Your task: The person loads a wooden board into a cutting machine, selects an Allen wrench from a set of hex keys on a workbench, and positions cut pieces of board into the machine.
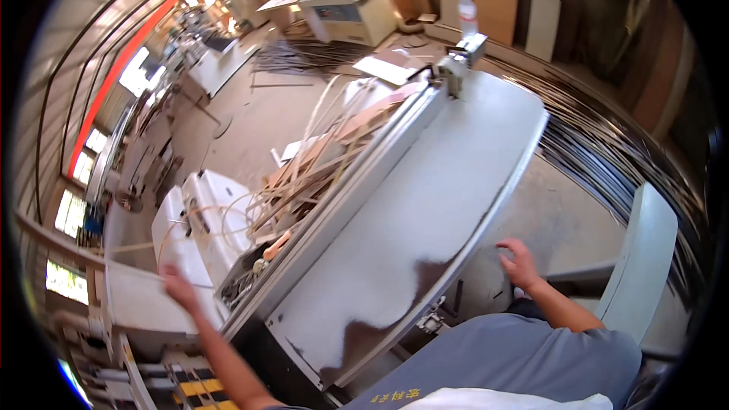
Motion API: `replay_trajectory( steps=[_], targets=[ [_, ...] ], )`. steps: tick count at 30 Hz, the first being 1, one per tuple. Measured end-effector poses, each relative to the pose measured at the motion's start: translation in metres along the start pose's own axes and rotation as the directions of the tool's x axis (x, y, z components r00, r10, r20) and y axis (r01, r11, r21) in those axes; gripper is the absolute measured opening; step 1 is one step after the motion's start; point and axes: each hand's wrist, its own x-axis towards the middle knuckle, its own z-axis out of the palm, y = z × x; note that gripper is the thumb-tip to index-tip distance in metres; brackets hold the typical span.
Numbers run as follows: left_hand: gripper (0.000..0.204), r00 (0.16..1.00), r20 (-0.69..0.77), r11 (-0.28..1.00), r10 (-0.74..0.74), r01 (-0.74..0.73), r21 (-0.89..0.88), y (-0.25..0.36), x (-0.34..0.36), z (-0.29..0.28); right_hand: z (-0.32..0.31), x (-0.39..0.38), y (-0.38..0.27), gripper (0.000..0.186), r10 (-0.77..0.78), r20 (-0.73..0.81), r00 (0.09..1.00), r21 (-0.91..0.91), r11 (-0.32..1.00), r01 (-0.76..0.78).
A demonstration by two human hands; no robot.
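My left hand (180, 286) reaches out over the white machine housing (216, 201) on the left. Motion smears its fingers, so I cannot tell whether they grip anything. A thin pale strip (140, 247) runs close above that hand. My right hand (518, 262) hangs in the air beside the near edge of a long pale machine table (395, 235), apart from it. Its fingers are slightly bent and spread, with nothing in them. Brown worn patches (372, 342) mark the near end of the table.
Beyond the table's rail lies a heap of wood offcuts and thin strips (326, 156), with an orange-handled tool (277, 245) nearby. A clear bottle (467, 14) stands at the far end. Bundles of long dark strips (585, 148) and a pale panel (642, 258) are at right.
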Motion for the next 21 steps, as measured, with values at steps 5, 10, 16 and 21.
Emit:
replay_trajectory(
  steps=[5, 10, 16, 21],
  targets=[
    [0.030, 0.697, 0.683, 0.672, 0.217, 0.400, -0.623, 0.356, -0.305, 0.154, -0.025, 0.028, 0.039, 0.033, 0.093, 0.462, 0.882, 0.558, 0.742, -0.371],
    [0.034, 0.301, 0.688, 0.632, 0.660, 0.274, -0.725, 0.642, -0.409, 0.152, -0.166, 0.073, 0.089, 0.030, 0.081, 0.424, 0.902, 0.785, 0.463, -0.411],
    [0.029, 0.006, 0.785, 0.671, 0.619, 0.516, -0.533, 0.825, -0.408, 0.211, -0.323, 0.118, 0.172, 0.018, 0.205, 0.259, 0.944, 0.806, 0.493, -0.328],
    [0.027, 0.039, 0.663, 0.546, 0.748, 0.531, -0.647, 0.925, -0.409, 0.301, -0.390, 0.188, 0.249, 0.015, 0.436, 0.012, 0.900, 0.941, 0.299, -0.157]
  ],
)
